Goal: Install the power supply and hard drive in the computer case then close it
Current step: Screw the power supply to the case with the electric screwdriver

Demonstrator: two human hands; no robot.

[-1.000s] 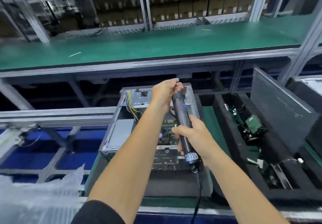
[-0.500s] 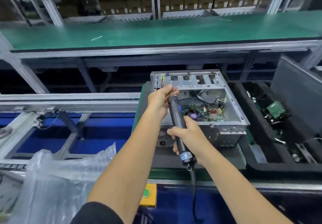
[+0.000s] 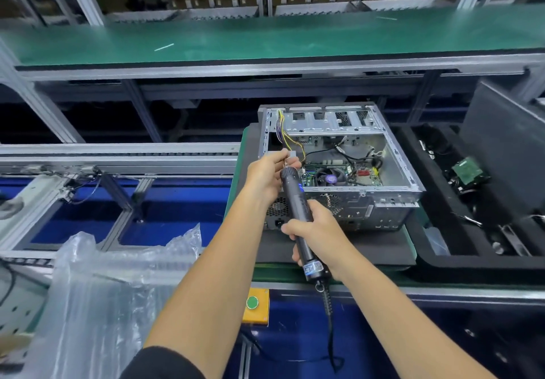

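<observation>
The right hand (image 3: 317,231) grips a black cylindrical electric screwdriver (image 3: 298,213), its long axis tilted, tip pointing up-left. The left hand (image 3: 267,175) pinches its tip. Behind them, the open grey metal computer case (image 3: 392,184) lies on its side, opening upward, on a dark mat.

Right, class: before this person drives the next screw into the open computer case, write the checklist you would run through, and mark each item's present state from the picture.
1. Electric screwdriver firmly held: ok, right hand grips its barrel.
2. Tip steadied: ok, left hand pinches at the bit end.
3. Screw seated on the bit: cannot tell, fingers hide it.
4. Computer case open and resting flat on its mat: ok.
5. Yellow wires clear of the tip: not ok, they hang right beside it.
6. Power supply seated: cannot tell.
</observation>
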